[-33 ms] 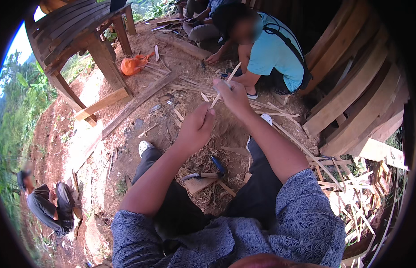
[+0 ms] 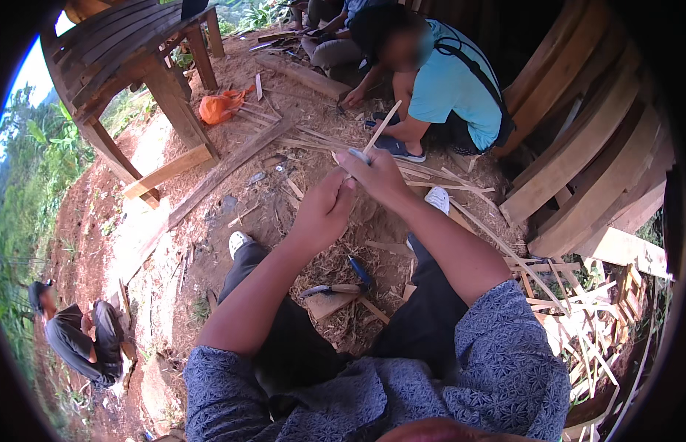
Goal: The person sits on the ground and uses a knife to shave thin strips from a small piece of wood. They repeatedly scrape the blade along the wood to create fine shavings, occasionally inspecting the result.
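Note:
In front of me, my left hand [image 2: 324,206] is closed around the lower end of a thin pale wooden strip, its thumb on top. Closed on the same strip [image 2: 388,121], just above the left, is my right hand [image 2: 378,174]; the two hands nearly touch. The strip's free end slants up and to the right. A small greyish patch shows by the right thumb; I cannot make out what it is. Below my hands, between my legs, a blue-handled tool [image 2: 359,269] and a curved dark blade [image 2: 317,291] lie on a wood block [image 2: 332,303].
A person in a light blue shirt [image 2: 453,85] crouches ahead, near long pale strips [image 2: 472,214]. Someone sits at the far left [image 2: 78,342]. A wooden bench [image 2: 166,96], an orange bag [image 2: 219,108], a long plank [image 2: 210,184] and stacked boards [image 2: 586,177] stand or lie around.
My right hand has slid down the strip toward my left hand, so more of the strip's upper end shows. The left hand has hardly moved. The crouching person's foot has shifted.

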A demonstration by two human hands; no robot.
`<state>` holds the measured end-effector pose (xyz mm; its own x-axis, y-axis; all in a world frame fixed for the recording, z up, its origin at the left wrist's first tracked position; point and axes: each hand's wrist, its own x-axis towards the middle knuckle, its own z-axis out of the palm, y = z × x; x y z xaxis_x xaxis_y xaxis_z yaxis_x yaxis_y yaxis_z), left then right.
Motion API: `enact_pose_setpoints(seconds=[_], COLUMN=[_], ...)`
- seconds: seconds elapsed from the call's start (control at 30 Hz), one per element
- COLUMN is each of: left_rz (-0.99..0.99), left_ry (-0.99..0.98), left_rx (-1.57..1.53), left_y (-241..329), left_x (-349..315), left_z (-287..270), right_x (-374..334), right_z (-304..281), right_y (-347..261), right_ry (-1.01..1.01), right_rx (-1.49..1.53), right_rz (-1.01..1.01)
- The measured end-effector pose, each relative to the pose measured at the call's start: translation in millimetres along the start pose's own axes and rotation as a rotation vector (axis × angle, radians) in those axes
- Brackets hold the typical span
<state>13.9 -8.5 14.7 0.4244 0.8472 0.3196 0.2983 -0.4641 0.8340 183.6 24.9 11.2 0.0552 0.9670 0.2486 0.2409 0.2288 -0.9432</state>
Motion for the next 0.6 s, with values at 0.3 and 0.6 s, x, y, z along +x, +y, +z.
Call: enact_pose_setpoints(seconds=[0.3,0.6], left_rz=[-0.016,-0.126], left_ry=[-0.056,-0.070], left_rx=[-0.020,-0.280], left_y=[-7.5,-12.5], left_x=[2.5,7.8], left_z=[2.7,9.5], right_x=[6.1,43.3], right_z=[-6.6,-40.4], right_y=[26.8,21.5], right_ry=[-0.021,0.256], right_rx=[-0.145,0.038], right_rz=[-0.175,0.020])
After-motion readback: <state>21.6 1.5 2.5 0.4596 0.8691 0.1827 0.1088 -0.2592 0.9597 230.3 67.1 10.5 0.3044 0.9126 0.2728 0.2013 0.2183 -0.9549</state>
